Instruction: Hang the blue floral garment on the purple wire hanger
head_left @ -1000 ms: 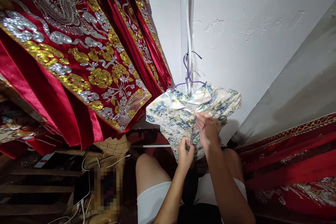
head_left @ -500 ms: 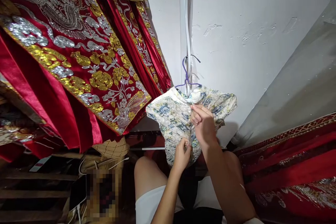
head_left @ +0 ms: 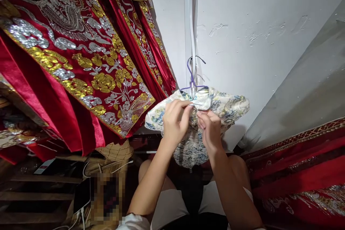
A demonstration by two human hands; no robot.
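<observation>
A short-sleeved floral shirt, cream with blue and green print, hangs in front of me on a purple hanger. My left hand pinches the left front edge just under the collar. Close beside it, my right hand pinches the right front edge at nearly the same height. Both sets of fingers are closed on the cloth. Any button or fastener between the fingertips is too small to make out. Below the hands the shirt's lower part hangs bunched above my knees.
Red garments with gold and silver sequins hang at the left. More red embroidered cloth lies at the lower right. A white wall with a vertical pipe stands behind. A phone with a cable rests on wooden slats at lower left.
My left hand has risen from the shirt's middle to the collar. My right hand has shifted slightly down. The shirt's sleeves have spread and its front is pulled together near the neck.
</observation>
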